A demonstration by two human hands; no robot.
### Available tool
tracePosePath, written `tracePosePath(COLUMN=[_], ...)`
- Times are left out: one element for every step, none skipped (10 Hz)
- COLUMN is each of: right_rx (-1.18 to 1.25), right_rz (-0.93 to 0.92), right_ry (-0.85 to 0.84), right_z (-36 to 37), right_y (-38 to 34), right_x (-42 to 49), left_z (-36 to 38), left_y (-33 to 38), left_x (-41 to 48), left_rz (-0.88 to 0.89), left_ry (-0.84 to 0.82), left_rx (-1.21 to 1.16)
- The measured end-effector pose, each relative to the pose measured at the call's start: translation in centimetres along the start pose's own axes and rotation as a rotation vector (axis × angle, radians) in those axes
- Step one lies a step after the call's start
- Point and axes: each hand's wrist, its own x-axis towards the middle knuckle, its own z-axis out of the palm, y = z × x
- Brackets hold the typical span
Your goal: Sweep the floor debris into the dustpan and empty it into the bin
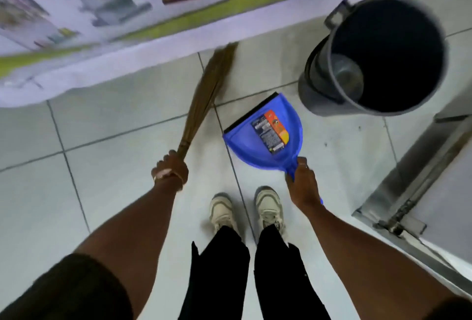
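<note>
Both grips are closed on tools: the left hand is wrapped tight around the bound neck of a straw broom, and the right hand is clamped on the handle of a blue dustpan. From the left fist the broom slants up and away, its blurred bristle end reaching the edge of a printed banner that lies along the top of the view. From the right fist the dustpan points forward, black lip farthest from the person, with an orange and dark label inside its tray. Whether the pan touches the tiled floor cannot be told. Just beyond the pan, up and right, stands a grey open bin, dark inside. Below, two pale sneakers stand between the arms. A metal frame runs along the right edge. A few dark specks lie on the tiles right of the pan.
</note>
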Motion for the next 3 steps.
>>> tracePosePath(right_rx=[0.043,0.085,0.041], right_rz=[0.047,0.081,0.14], right_ry=[0.036,0.052,0.069], right_z=[4.1,7.4,8.7], right_y=[0.7,1.0,0.6], right_x=[6.3,11.4,14.1], left_z=[4.7,8.1,9.6], left_y=[1.1,2.1,3.2], left_x=[5.8,9.9,11.9], left_rz=[0.026,0.012,0.094], left_ry=[0.018,-0.001,-0.017], left_rx=[0.013,-0.02,-0.034])
